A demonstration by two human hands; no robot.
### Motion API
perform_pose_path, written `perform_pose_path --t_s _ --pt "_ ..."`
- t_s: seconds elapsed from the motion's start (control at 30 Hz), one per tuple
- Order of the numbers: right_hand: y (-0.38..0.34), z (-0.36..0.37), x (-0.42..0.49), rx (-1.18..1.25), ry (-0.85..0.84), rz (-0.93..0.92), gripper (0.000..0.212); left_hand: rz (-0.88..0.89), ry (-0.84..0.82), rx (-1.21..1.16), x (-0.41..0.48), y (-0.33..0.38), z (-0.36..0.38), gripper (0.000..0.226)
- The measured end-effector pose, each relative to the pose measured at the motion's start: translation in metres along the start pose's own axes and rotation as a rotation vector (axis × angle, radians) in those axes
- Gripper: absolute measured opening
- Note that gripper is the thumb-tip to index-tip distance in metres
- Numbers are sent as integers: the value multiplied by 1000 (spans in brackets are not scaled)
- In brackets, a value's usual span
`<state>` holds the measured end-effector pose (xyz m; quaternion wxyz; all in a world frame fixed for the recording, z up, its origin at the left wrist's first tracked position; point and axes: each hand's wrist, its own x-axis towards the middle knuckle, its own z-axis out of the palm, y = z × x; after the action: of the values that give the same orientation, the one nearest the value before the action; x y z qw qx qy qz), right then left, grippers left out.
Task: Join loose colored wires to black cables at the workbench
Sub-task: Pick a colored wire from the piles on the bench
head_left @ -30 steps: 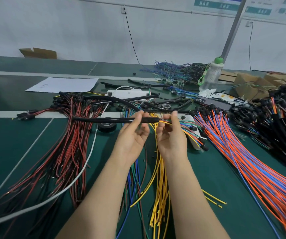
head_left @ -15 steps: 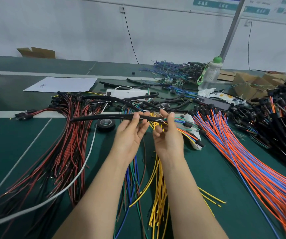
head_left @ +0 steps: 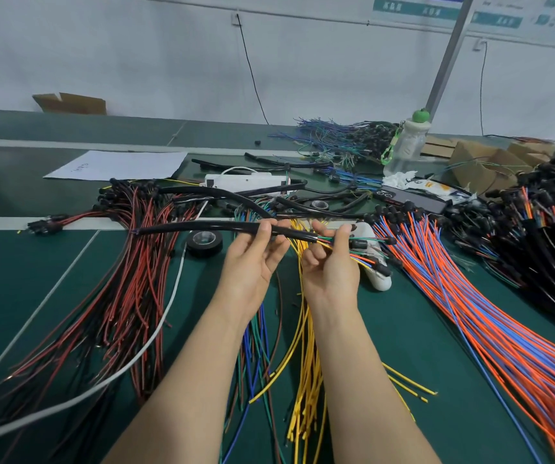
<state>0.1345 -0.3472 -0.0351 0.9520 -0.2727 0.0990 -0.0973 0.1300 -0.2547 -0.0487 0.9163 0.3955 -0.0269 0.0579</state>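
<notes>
Two hands work above the table (head_left: 18, 279). One black cable (head_left: 202, 226) hangs level in the air over the table's middle. The left hand (head_left: 252, 259) pinches it near its right end, with the fingers (head_left: 264, 229) narrow around it. The right hand (head_left: 331, 266) pinches the thin coloured wires (head_left: 326, 243) sticking out of that end, thumb and fingers close together.

Loose bundles lie on the table: red-black wires (head_left: 128, 279) at left, yellow wires (head_left: 306, 363) under the forearms, and orange-blue wires (head_left: 470, 313) at right.

Two tape rolls (head_left: 204, 242) lie there, one just below the cable and one beyond the hands. Further back are one bottle (head_left: 406, 145), one phone (head_left: 410, 199) and one paper (head_left: 118, 165). Boxes (head_left: 483, 162) stand far right, and I cannot tell what they contain.
</notes>
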Motion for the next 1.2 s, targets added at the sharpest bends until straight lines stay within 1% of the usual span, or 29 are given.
perform_pose_path --t_s 0.1,0.17,0.23,0.3,0.33,0.4,0.47,0.57,0.73,0.9,1.0,1.07,1.13,1.17,1.2 --pt "3 0 -2 -81 -30 13 41 9 -30 46 -2 -4 2 18" --pt "2 1 -2 -74 -50 41 41 20 -39 60 -2 -3 3 17" --pt "0 1 -3 -13 -86 90 35 30 -48 45 -1 0 3 16" --pt "-2 0 -4 106 -136 155 30 42 -51 13 0 5 2 16" --pt "-4 -2 -4 177 -153 179 33 50 -45 1 0 7 2 16" --pt "-8 -7 -2 278 -148 201 40 64 -34 -5 1 9 1 15" --pt "-11 -10 0 311 -127 192 34 71 -34 17 1 10 1 14" --pt "-11 -8 1 264 -94 158 28 88 -41 73 1 9 2 15" --pt "-8 -4 -1 191 -85 126 32 120 -39 142 2 6 -1 15" --pt "-7 -2 -2 189 -88 147 44 145 -65 230 4 2 -4 18" --pt "-6 -4 -2 173 -100 183 38 156 -90 301 4 1 -4 20" --pt "-6 -6 -2 174 -108 216 38 132 -75 330 3 4 -1 19" --pt "-9 -6 -1 240 -120 235 35 37 -36 417 -1 16 6 21" --pt "-11 -6 -1 283 -127 233 33 -32 -36 542 -4 25 10 25" --pt "-15 -7 0 322 -129 220 32 -99 -64 750 -8 35 15 30"
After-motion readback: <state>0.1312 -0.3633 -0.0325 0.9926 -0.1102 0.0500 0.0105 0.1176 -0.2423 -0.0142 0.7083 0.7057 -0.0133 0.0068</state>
